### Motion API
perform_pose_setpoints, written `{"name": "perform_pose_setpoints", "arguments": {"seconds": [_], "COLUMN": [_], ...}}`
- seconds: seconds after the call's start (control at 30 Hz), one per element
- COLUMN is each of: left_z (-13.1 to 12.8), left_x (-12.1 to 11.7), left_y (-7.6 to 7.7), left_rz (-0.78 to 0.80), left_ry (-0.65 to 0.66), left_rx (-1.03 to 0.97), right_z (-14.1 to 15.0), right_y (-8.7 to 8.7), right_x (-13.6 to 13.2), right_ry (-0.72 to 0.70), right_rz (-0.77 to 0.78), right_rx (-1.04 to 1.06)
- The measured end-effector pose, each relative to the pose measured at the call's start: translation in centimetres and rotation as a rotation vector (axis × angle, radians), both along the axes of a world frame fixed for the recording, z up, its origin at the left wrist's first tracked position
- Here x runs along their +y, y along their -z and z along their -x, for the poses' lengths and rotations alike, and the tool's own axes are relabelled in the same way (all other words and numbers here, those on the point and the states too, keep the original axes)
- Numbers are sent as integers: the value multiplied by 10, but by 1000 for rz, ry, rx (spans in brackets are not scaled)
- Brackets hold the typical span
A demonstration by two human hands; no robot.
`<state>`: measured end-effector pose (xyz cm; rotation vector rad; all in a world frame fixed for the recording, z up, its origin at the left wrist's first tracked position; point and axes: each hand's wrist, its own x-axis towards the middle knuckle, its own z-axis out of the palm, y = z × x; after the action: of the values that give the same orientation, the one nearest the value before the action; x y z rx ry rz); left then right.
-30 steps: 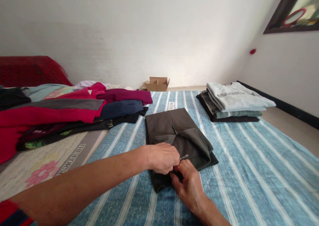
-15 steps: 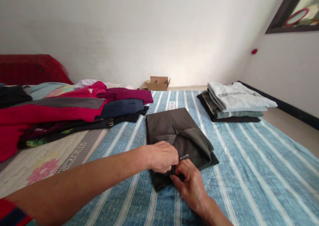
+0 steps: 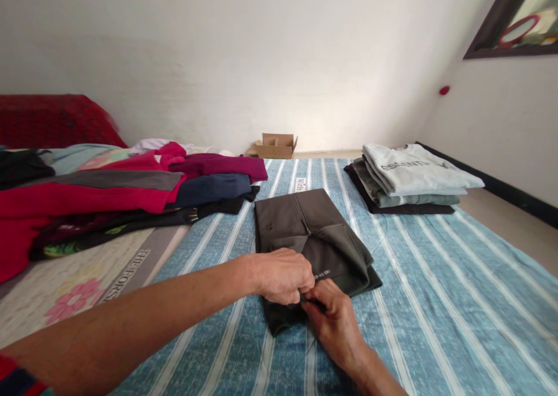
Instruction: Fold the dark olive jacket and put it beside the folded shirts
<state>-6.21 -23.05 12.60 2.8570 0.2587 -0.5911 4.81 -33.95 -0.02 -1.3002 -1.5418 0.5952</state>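
Note:
A dark grey zip-up jacket [image 3: 288, 213] lies folded on the striped blue sheet, its zip running down from the far edge and its collar toward me. White size print shows inside the neck. My left hand [image 3: 285, 275] is closed on the near part of the jacket, by the collar. Close against it, my right hand [image 3: 333, 320] pinches the collar's edge between thumb and fingers. The exact spot both hands grip is partly hidden behind the left knuckles.
Folded clothes with a white printed shirt [image 3: 418, 169] on top are stacked at right. Loose clothes, among them a pink-red garment [image 3: 96, 195], are heaped at left. An opened cardboard box [image 3: 276, 147] stands by the wall. The striped sheet [image 3: 436, 303] spreads below.
Both hands stay at the collar with only slight finger shifts; the right hand has tipped a little closer to the left. The jacket has hardly moved.

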Motion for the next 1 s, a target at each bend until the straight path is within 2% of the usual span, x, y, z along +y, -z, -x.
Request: {"name": "perform_pose_setpoints", "arguments": {"seconds": [0.17,0.4,0.57,0.67,1.0], "left_z": [1,-4,-5,-4,0], "left_x": [-3,-7,-1,-1,1], "left_y": [0,-3,3,6,6], "left_rz": [9,-96,-2,-6,37], "left_ry": [-24,10,36,29,22], "left_rx": [-26,82,70,76,39], "right_z": [1,-1,-1,-2,-1], "right_y": [-5,-10,-14,-16,-14], "right_x": [0,-2,-3,-3,-3], "right_ry": [-15,-53,-74,-89,-93], "right_rz": [-19,-3,3,-2,7], "right_rx": [-10,-10,-80,-105,-48]}}
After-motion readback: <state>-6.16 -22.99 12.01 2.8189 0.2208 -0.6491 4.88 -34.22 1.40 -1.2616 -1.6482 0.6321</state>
